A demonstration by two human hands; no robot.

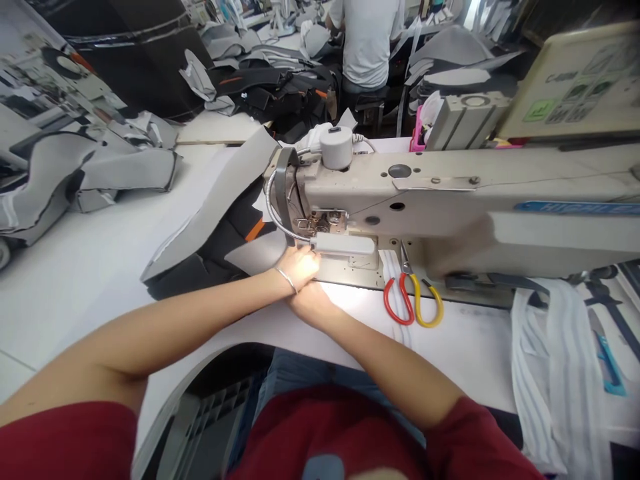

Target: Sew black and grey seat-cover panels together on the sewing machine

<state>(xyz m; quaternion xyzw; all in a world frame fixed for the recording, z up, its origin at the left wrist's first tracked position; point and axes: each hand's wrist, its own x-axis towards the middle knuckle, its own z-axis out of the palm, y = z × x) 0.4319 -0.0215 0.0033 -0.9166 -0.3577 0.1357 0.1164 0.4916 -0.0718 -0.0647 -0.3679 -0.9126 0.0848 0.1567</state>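
Note:
My left hand (301,265), a bangle on its wrist, reaches under the head of the sewing machine (430,200), right by the needle area and the small lamp (345,243). Its fingers are bunched and washed out by the lamp's glare. My right hand (313,303) lies just below it on the white table (75,267), its fingers tucked under the left wrist and hidden. A grey and black fabric piece with an orange mark (220,220) lies left of the needle, touching or close to my left hand.
Scissors with one red and one yellow handle (413,300) lie on the machine bed. White striped strips (555,373) hang at the right edge. Piles of grey and black fabric (85,180) sit at the left and back. A person in a white shirt (367,40) sits beyond.

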